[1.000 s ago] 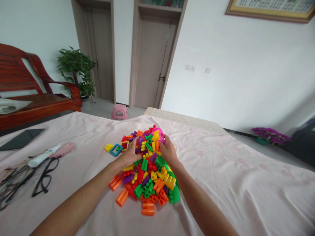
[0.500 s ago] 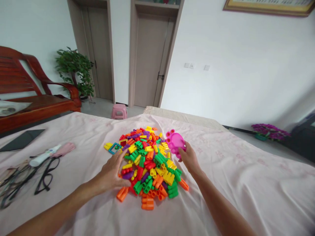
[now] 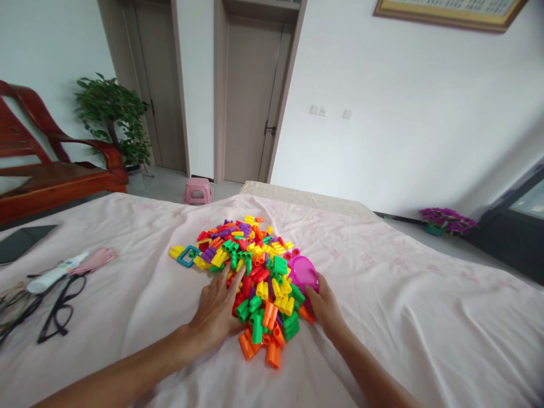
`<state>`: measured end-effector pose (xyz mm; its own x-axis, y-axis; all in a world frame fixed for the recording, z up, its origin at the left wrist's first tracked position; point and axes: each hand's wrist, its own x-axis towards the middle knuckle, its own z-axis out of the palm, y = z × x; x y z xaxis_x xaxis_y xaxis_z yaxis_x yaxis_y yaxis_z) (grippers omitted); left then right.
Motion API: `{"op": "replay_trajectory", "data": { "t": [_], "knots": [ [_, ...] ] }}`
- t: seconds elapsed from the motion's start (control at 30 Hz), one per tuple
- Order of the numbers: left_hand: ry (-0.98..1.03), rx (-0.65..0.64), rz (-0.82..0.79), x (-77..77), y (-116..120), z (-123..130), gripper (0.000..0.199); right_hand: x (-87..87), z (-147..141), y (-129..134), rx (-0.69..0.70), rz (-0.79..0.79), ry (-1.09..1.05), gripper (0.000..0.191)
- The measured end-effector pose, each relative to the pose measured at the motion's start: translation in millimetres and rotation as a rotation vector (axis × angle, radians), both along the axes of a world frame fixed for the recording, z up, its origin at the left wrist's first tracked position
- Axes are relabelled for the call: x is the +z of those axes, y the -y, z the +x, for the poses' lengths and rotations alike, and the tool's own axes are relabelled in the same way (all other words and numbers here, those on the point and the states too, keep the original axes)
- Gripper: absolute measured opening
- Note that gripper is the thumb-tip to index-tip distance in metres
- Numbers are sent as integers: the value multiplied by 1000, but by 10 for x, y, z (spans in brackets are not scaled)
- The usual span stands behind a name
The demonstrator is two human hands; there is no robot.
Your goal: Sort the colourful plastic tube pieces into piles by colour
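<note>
A heap of plastic building blocks (image 3: 263, 272) in red, orange, yellow, green and purple lies on the cloth. My left hand (image 3: 217, 306) rests against the heap's near left side, fingers stretched out and apart, touching blocks. At the right side, my right hand (image 3: 326, 309) grips the edge of a pink paw-shaped dish (image 3: 303, 271). The dish is low against the blocks, and its lower part is partly hidden by my fingers. A teal square frame (image 3: 188, 256) lies at the heap's left edge.
Eyeglasses (image 3: 59, 311), a white tube (image 3: 57, 275), a pink cloth item (image 3: 97, 259) and a dark tablet (image 3: 23, 242) lie on the left. Wrinkled pale cloth (image 3: 403, 317) covers the surface. Beyond stand a pink stool (image 3: 198, 190) and a wooden bench (image 3: 63, 175).
My left hand has moved right, pushing near-side blocks inward. My right hand has lowered the pink dish against the heap. The view has shifted slightly right.
</note>
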<state>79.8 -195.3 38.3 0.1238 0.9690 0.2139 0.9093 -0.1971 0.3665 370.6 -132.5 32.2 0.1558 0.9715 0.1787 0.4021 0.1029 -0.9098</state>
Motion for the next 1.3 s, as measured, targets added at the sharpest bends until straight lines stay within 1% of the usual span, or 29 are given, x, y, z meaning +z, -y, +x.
{"op": "replay_trajectory", "data": {
  "t": [0.03, 0.1, 0.17, 0.23, 0.3, 0.37, 0.43, 0.5, 0.57, 0.63, 0.7, 0.77, 0.83, 0.93, 1.03, 1.1, 1.17, 1.23, 1.3],
  "knots": [
    [28, -10, 1, -4, -46, 42, 111, 4, -51, 2, 3, -6, -32, 47],
    [88, -29, 20, -24, -143, 133, 98, 29, -153, 14, 42, -22, -128, 45],
    [151, -55, 51, -42, -244, 234, 84, 73, -265, 34, 135, -42, -253, 44],
    [227, -81, 67, -42, -346, 336, 75, 126, -381, 49, 218, -52, -368, 45],
    [322, -83, 65, -23, -447, 422, 73, 181, -478, 39, 238, -47, -437, 47],
    [443, -61, 43, 12, -544, 480, 77, 238, -541, -6, 222, -34, -446, 43],
    [579, -37, 28, 59, -629, 504, 83, 299, -582, -81, 196, -14, -393, 38],
    [699, -32, 45, 123, -690, 491, 84, 364, -625, -166, 168, 10, -311, 39],
    [777, -36, 95, 210, -727, 438, 80, 435, -691, -245, 161, 7, -245, 42],
    [800, -35, 157, 320, -755, 343, 75, 514, -785, -310, 185, -11, -196, 44],
    [771, -13, 222, 435, -792, 206, 70, 596, -902, -366, 221, -3, -138, 44],
    [708, 31, 259, 525, -848, 36, 67, 676, -1035, -421, 251, 53, -53, 44],
    [637, 85, 255, 572, -917, -146, 67, 745, -1169, -477, 261, 137, 71, 43],
    [527, 127, 230, 574, -983, -391, 71, 828, -1327, -544, 256, 226, 273, 45],
    [408, 109, 243, 553, -899, -532, 78, 881, -1337, -563, 268, 252, 379, 53],
    [320, 101, 273, 543, -724, -549, 78, 885, -1225, -547, 259, 252, 383, 54],
    [220, 56, 296, 531, -466, -514, 72, 853, -1032, -509, 242, 246, 351, 52],
    [118, -80, 264, 510, -167, -442, 68, 786, -795, -446, 244, 227, 296, 50],
    [38, -274, 186, 479, 117, -342, 67, 708, -558, -351, 259, 170, 226, 50]
  ]
}}
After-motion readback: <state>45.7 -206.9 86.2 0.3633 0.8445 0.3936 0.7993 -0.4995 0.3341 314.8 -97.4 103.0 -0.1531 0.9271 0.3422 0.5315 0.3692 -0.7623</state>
